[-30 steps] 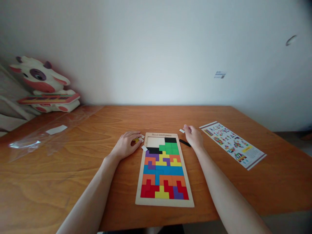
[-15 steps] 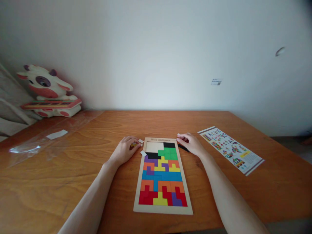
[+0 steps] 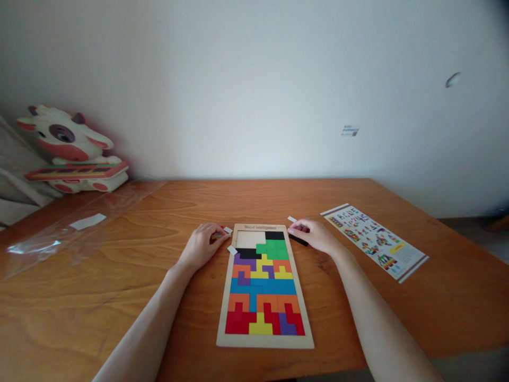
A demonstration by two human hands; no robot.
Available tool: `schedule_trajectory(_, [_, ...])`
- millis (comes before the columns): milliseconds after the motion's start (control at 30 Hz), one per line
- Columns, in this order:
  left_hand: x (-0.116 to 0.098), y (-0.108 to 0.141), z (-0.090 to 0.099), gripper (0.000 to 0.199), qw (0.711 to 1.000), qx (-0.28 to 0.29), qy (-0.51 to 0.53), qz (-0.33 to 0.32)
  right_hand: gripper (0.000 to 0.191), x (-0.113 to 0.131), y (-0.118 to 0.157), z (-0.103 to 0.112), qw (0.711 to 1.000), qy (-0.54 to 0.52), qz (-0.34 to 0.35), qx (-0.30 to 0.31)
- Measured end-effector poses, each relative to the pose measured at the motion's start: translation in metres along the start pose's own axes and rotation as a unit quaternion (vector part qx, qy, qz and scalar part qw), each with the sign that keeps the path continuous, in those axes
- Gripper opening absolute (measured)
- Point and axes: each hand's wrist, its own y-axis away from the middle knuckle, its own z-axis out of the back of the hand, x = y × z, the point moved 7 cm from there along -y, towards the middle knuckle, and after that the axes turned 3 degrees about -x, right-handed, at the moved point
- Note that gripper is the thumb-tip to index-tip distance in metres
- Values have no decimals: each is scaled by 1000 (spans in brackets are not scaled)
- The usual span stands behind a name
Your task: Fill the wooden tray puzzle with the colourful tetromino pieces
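A wooden puzzle tray (image 3: 305, 318) lies on the table, mostly filled with coloured block pieces; its upper left part shows bare white. My left hand (image 3: 201, 245) rests by the tray's upper left corner, fingers curled around something small that I cannot make out. Small white pieces lie at its fingertips, and one white piece (image 3: 233, 250) sits across the tray's left edge. Beside the upper right corner is my right hand (image 3: 312, 234), its fingers curled, with a black piece (image 3: 298, 240) under them and a white piece (image 3: 291, 218) just beyond.
A printed pattern sheet (image 3: 374, 241) lies on the table (image 3: 191, 199) to the right. At the back left stands a cow-shaped toy keyboard (image 3: 75, 151). Clear plastic wrapping (image 3: 55, 233) with a white slip (image 3: 88, 221) lies in front of it.
The view has shifted slightly. A bit of red now shows near my left fingertips, and the white piece beyond my right hand is more exposed.
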Motion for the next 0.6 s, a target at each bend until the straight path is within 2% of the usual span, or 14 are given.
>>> schedule_trajectory(133, [-2, 0, 0, 22, 1000, 2, -4, -7, 33, -7, 5, 0, 999, -11, -28, 43])
schedule_trajectory(367, [-9, 3, 4, 21, 1000, -22, 14, -13, 28, -9, 3, 0, 999, 0, -41, 28])
schedule_trajectory(433, [-18, 5, 2, 19, 999, -5, 36, -41, 26, -10, 3, 0, 999, -4, -44, 22])
schedule_trajectory(533, [-36, 10, -8, 17, 990, 60, 57, -115, 23, -14, 2, 1, 998, -25, -47, 13])
schedule_trajectory(600, [-41, 11, -11, 15, 985, 82, 61, -140, 23, -15, 1, 2, 998, -36, -49, -7])
